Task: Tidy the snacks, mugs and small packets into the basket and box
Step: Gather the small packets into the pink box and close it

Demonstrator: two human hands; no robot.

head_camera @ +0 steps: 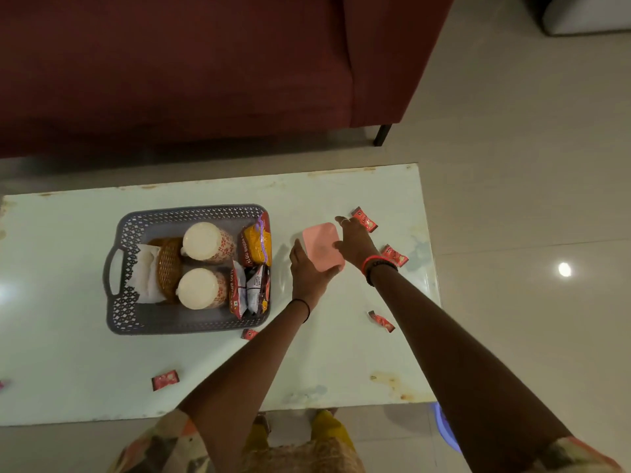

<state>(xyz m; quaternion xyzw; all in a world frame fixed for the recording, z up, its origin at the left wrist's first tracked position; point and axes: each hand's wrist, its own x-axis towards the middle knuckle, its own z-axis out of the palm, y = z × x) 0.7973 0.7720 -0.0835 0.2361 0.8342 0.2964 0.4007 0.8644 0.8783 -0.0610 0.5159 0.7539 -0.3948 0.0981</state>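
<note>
Both hands meet on the pink box (322, 245): the left hand (309, 273) cups its near-left corner with fingers wrapped under the edge, and the right hand (355, 242) lies over its far-right side, fingers spread across the lid and gripping it. The box is small, rectangular with rounded corners, pale pink on top with a lighter side wall showing at the left; it sits on the table just right of the basket.

Maroon sofa (205, 73) fills the far background beyond the white table (85, 370), whose edges show chipped, rust-coloured marks.

Grey basket (191, 324) stands left of centre on the table, its walls pierced in a lattice pattern, with a cut-out handle on the left side. Inside it, two patterned mugs (205, 245) with white interiors lie side by side; a brown woven coaster stack (169, 268) and white tissue (145, 271) sit at their left, and upright snack packets (257, 245) in orange, red, and dark wrappers line the right wall.

Small red packets (364, 219) remain loose on the table: two near the right hand, one (381, 321) between the forearms' right side and the table edge, one (249, 334) just beside the basket's near-right corner, and one (165, 379) toward the near edge at left.
</note>
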